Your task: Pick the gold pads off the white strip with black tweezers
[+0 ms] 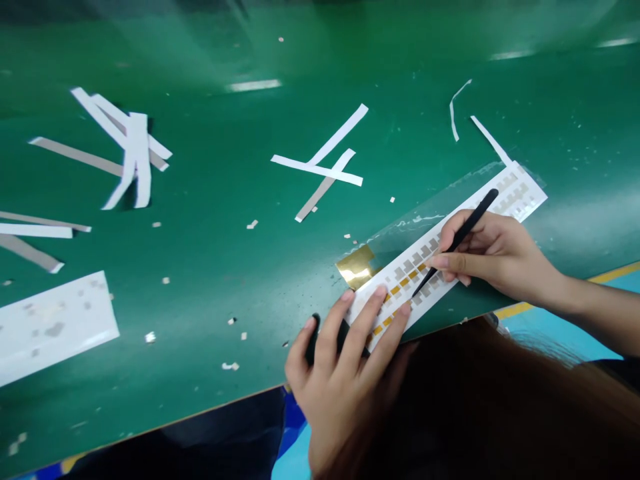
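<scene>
My right hand [500, 257] is closed around black tweezers [470, 223], held slantwise like a pen. Their tip rests at or just over a long white sheet [533, 193] bearing rows of small grey and amber pieces. On the near-left end of that sheet my left hand [345, 360] lies with its fingers spread, pressing it down. A black object [313, 341] shows partly beneath the thumb and forefinger of that hand; its kind is hidden. Along the sheet's far side lies a clear plastic film [420, 207], with a shiny gold square [357, 267] at its left end.
White and grey paper strips lie in a left pile [140, 153], a middle pile [330, 173] and at the left edge [35, 231]. A white sheet with grey marks [60, 327] sits front left. Small scraps dot the green table [200, 267]. Dark hair covers the lower right.
</scene>
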The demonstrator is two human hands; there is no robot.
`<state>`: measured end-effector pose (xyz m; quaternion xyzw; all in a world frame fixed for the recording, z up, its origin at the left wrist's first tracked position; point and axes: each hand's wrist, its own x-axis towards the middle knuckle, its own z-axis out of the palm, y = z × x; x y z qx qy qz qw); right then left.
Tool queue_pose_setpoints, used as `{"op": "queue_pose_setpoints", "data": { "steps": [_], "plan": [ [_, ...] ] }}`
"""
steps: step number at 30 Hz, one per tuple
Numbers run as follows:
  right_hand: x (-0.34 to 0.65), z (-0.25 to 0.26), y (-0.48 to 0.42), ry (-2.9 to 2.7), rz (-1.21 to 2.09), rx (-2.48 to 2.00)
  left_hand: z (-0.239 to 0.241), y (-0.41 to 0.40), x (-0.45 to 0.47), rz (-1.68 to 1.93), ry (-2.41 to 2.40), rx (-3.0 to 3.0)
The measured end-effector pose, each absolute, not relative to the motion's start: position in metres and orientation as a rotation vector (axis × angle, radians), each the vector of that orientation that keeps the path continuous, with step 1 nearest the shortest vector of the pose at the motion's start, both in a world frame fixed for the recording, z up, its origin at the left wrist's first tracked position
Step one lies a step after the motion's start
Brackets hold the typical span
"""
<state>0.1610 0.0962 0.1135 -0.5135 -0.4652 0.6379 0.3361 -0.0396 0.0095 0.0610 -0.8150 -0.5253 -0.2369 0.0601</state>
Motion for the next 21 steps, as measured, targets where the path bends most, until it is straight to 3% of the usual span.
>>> {"op": "queue_pose_setpoints", "data": {
  "steps": [7, 21],
  "plan": [
    [0.16, 0.136, 0.107, -1.255, 1.466, -1.247, 0.061, 0.01, -0.038, -0.764, -1.606, -2.461],
    [0.138, 0.109, 0.132, -1.208, 1.47, -1.386, 0.057, 0.008, -0.037, -0.811, -1.624, -2.466]
  ]
}}
